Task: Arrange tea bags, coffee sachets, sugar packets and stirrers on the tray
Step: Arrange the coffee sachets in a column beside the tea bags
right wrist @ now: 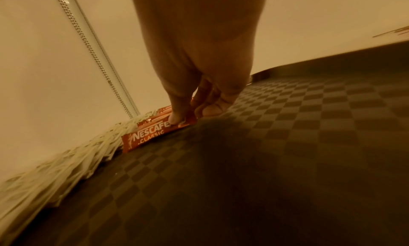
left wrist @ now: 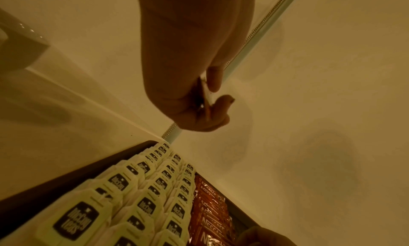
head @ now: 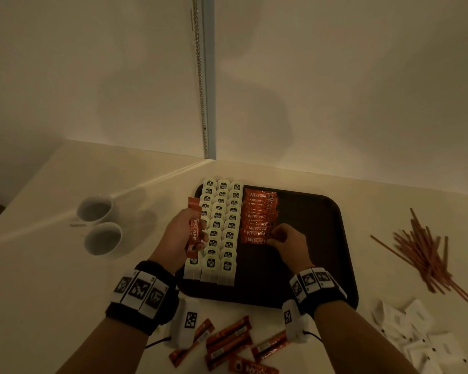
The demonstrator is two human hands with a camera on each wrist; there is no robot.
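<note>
A dark tray (head: 322, 252) holds three columns of white tea bags (head: 222, 230) on its left side. Beside them lies a column of orange coffee sachets (head: 258, 211). My left hand (head: 193, 238) grips one coffee sachet (head: 194, 225) upright above the left tea bag column; its edge (left wrist: 204, 90) shows between thumb and fingers. My right hand (head: 272, 237) pinches the right end of the nearest sachet (head: 254, 240) lying on the tray. In the right wrist view the thumb (right wrist: 177, 118) sits on that sachet (right wrist: 150, 132), with the checkered tray floor (right wrist: 287, 145) to the right.
Several loose coffee sachets (head: 227, 338) lie on the table in front of the tray. Brown stirrers (head: 427, 252) are piled to the right, white sugar packets (head: 416, 336) at the front right. Two white cups (head: 97, 209) (head: 103, 238) stand left. A wall with a bead chain (head: 200, 76) runs behind.
</note>
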